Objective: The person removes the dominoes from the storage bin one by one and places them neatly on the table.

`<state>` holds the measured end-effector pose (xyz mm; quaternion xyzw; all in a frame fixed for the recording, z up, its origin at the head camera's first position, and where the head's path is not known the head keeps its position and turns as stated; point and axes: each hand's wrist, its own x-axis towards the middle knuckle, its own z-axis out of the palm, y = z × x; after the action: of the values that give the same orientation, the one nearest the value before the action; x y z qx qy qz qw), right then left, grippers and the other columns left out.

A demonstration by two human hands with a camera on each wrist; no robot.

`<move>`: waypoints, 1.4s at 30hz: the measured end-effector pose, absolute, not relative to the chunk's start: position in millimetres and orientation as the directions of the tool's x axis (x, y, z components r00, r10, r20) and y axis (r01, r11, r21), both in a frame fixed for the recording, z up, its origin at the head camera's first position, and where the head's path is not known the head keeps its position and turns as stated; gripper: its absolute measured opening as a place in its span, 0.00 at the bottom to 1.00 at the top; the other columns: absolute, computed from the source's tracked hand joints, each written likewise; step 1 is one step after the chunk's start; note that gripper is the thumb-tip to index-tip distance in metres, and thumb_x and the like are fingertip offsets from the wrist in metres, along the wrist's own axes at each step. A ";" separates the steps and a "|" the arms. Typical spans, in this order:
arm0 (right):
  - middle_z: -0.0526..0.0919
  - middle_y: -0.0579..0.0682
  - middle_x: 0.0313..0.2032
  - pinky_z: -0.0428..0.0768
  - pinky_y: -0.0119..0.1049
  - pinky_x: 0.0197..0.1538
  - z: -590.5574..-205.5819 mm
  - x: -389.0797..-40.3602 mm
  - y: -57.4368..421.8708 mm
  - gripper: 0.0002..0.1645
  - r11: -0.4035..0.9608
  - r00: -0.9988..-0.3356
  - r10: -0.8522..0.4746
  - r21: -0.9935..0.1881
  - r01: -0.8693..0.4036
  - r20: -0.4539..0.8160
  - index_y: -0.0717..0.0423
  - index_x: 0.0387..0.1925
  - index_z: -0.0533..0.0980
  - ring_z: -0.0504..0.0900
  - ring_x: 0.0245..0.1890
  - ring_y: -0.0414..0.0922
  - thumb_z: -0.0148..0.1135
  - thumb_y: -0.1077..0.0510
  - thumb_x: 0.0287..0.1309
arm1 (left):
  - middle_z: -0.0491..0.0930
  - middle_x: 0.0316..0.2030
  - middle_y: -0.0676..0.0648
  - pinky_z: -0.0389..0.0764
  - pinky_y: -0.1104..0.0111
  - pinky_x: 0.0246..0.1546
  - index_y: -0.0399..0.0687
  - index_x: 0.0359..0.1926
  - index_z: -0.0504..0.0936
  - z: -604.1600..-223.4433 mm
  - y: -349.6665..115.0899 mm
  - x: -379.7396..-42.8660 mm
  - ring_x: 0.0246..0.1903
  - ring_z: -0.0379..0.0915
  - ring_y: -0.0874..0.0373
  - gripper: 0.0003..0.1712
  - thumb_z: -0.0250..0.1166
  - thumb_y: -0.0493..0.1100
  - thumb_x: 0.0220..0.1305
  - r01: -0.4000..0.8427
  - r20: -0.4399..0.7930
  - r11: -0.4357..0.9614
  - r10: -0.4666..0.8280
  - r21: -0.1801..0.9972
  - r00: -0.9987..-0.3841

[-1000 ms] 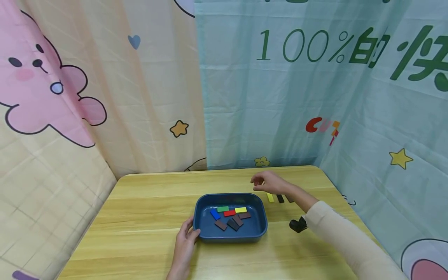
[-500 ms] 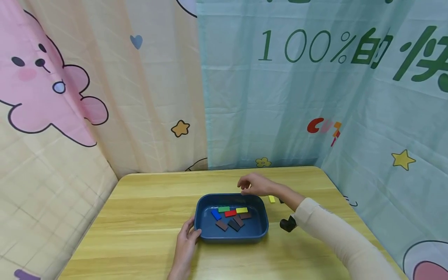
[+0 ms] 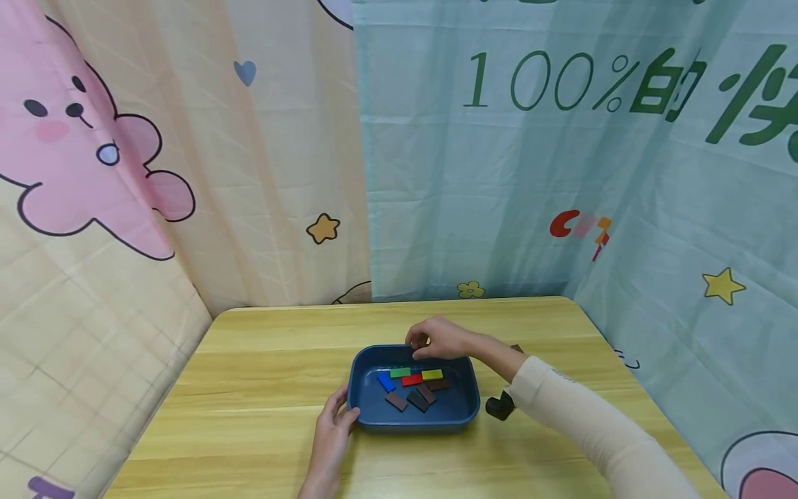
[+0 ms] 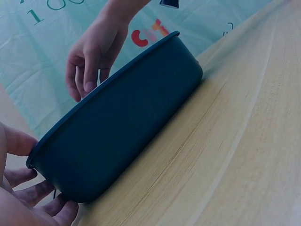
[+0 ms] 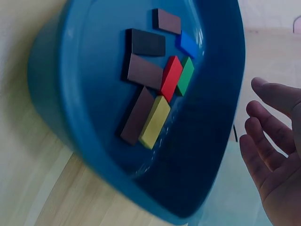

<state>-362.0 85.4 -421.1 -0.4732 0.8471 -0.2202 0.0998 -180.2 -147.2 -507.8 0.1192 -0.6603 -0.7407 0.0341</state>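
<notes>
My left hand (image 3: 330, 433) holds the left end of a dark blue plastic basin (image 3: 414, 427), thumb at the rim and fingers against the outer wall. My right hand (image 3: 439, 338) hovers at the basin's far rim with loosely bent fingers; the right wrist view shows nothing between its fingers (image 5: 265, 120). On the basin floor lie several small flat blocks: a green block (image 3: 400, 373), a red block (image 3: 412, 380), a yellow block (image 3: 432, 375), a blue block (image 3: 386, 382), a black block (image 3: 418, 400) and some brown blocks (image 5: 145, 71).
A brown block (image 3: 517, 348) shows on the wooden table (image 3: 249, 388) behind the right forearm. Below the right cuff is a black object (image 3: 501, 406). Printed curtains (image 3: 461, 208) hang behind the table and along both sides.
My right hand has moved left and nearer, from beside the loose blocks to the basin's far rim. Its forearm now covers most of those blocks. My left hand stays on the basin.
</notes>
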 end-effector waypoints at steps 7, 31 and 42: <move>0.85 0.42 0.36 0.82 0.31 0.45 -427.3 -358.6 66.3 0.14 0.417 -0.487 -0.873 -0.490 -0.766 0.018 0.62 0.50 0.83 0.81 0.36 0.36 0.71 0.62 0.64 | 0.57 0.74 0.27 0.68 0.46 0.67 0.31 0.76 0.58 -510.0 -148.5 -179.1 0.70 0.59 0.31 0.32 0.53 0.32 0.76 -0.102 -0.127 -0.125 -0.205 0.987 -0.971; 0.83 0.40 0.43 0.78 0.27 0.48 -455.7 -348.0 26.8 0.17 0.415 -0.334 -0.906 -0.397 -0.818 -0.259 0.51 0.53 0.85 0.80 0.43 0.34 0.72 0.64 0.62 | 0.59 0.72 0.27 0.71 0.49 0.65 0.29 0.76 0.59 -509.1 -148.3 -180.7 0.70 0.60 0.31 0.31 0.53 0.31 0.75 -0.065 -0.088 -0.124 -0.191 0.990 -0.978; 0.77 0.39 0.40 0.75 0.24 0.45 -462.4 -343.7 16.6 0.19 0.373 -0.283 -0.914 -0.330 -0.867 -0.290 0.49 0.46 0.87 0.75 0.39 0.33 0.83 0.59 0.51 | 0.59 0.73 0.27 0.70 0.48 0.66 0.30 0.76 0.59 -509.2 -150.1 -180.2 0.70 0.59 0.31 0.31 0.53 0.31 0.75 -0.072 -0.095 -0.122 -0.193 0.990 -0.977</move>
<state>-343.7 16.6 -462.4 -0.5571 0.7992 -0.0540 0.2191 -180.2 -150.1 -509.2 0.1003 -0.6613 -0.7422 0.0408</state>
